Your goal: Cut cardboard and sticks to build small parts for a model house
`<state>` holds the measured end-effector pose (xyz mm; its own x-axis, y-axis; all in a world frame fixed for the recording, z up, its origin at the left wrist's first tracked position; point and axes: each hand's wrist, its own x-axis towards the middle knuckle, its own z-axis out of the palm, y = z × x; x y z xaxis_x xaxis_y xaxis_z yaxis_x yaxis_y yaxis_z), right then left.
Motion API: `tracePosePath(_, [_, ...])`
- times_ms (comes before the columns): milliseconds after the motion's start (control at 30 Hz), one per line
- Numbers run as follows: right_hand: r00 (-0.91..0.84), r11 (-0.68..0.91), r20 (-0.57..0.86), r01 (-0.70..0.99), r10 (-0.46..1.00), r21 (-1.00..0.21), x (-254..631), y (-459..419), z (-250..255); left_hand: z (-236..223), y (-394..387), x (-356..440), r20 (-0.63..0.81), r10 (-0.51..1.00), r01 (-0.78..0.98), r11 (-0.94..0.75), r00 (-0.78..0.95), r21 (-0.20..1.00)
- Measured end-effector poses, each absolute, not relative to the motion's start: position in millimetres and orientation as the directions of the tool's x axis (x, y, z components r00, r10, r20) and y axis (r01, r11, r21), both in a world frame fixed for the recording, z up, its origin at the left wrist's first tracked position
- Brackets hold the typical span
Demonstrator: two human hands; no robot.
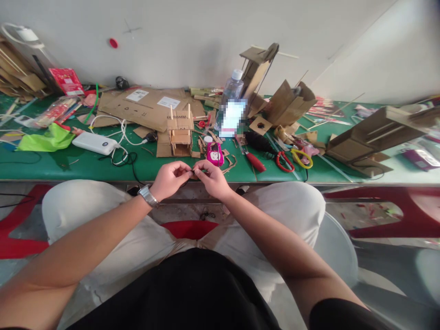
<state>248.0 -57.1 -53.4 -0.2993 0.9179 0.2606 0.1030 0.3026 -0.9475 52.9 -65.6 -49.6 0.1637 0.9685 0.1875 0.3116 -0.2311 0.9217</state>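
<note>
My left hand (172, 178) and my right hand (212, 178) meet at the front edge of the green table. Fingers and thumb of each are pinched together around something small and dark, too small to name. Just beyond them stands a little cardboard structure (179, 135) with wooden sticks poking up from its top. A pink case with a white cartoon face (215, 155) lies right behind my right hand. Scraps of cardboard (229, 166) are scattered beside it.
A white power bank (95, 142) with cables lies at left. Flattened cardboard (144, 110) covers the back. A plastic bottle (233, 85), a red-handled tool (255, 162), scissors (284, 162) and a long cardboard build (374, 137) occupy the right. Red stools (388, 211) flank my legs.
</note>
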Motion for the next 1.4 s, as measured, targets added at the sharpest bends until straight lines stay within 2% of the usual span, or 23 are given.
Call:
tracePosePath(233, [-0.302,0.231,0.206,0.047,0.931,-0.972,248.4,-56.2,-54.3,-47.0,-67.6,54.0,0.223,0.960,0.329,-0.269,0.172,0.905])
tracePosePath(567, [-0.263,0.175,0.155,0.058,0.952,-0.983,246.5,-60.4,-48.6,-41.8,-73.9,56.1,0.306,0.933,0.424,-0.359,0.189,0.832])
tracePosePath(800, [-0.273,0.045,0.042,0.005,0.961,-0.999,244.6,-60.7,-51.4,-45.3,-71.8,54.1,0.320,0.928,0.441,-0.373,0.192,0.816])
tracePosePath(1100, [-0.279,0.034,0.044,-0.039,0.959,-0.999,244.5,-60.1,-50.3,-47.2,-74.7,56.8,0.288,0.937,0.359,-0.342,0.197,0.868])
tracePosePath(1400, [-0.297,0.003,0.025,-0.074,0.955,-0.997,244.2,-59.3,-53.5,-49.0,-74.8,56.2,0.305,0.925,0.336,-0.368,0.225,0.867])
